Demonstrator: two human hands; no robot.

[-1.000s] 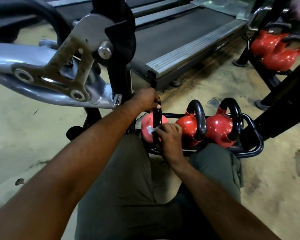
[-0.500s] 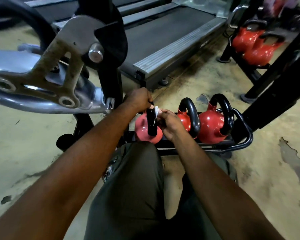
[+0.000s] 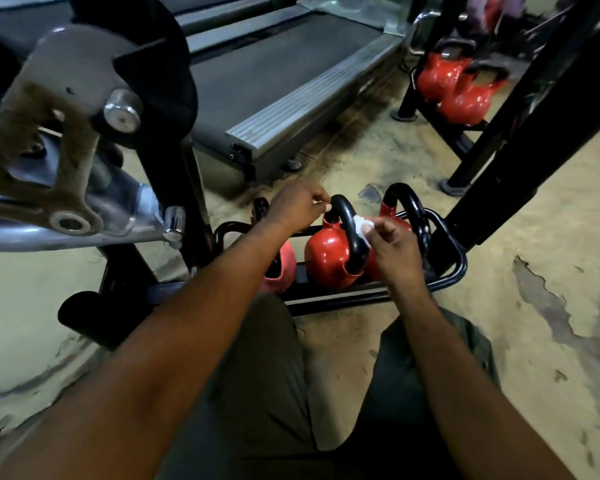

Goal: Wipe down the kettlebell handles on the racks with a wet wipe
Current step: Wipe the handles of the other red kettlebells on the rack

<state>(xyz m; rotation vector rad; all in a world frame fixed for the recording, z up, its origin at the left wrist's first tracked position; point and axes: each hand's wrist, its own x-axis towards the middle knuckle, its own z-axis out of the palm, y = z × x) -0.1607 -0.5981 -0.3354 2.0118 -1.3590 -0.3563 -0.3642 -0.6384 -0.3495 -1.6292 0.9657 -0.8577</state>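
Three red kettlebells with black handles stand in a low black rack (image 3: 455,261) on the floor in front of my knees. My right hand (image 3: 394,249) pinches a white wet wipe (image 3: 362,227) and presses it against the right side of the middle kettlebell's handle (image 3: 346,216). My left hand (image 3: 298,210) is curled, its fingertips right beside the top of that handle, with no clear grip round it. My left forearm hides most of the left kettlebell (image 3: 282,270). The right kettlebell (image 3: 390,208) sits partly behind my right hand.
A silver and black exercise machine arm (image 3: 66,174) juts in at upper left. A treadmill (image 3: 291,81) lies behind the rack. A second rack with red kettlebells (image 3: 459,90) stands at upper right, beside a slanted black post (image 3: 534,140). The floor is worn and stained.
Both hands moved right, from the left kettlebell to the middle one. My left hand let go of the left handle. The wipe now lies on the middle handle.
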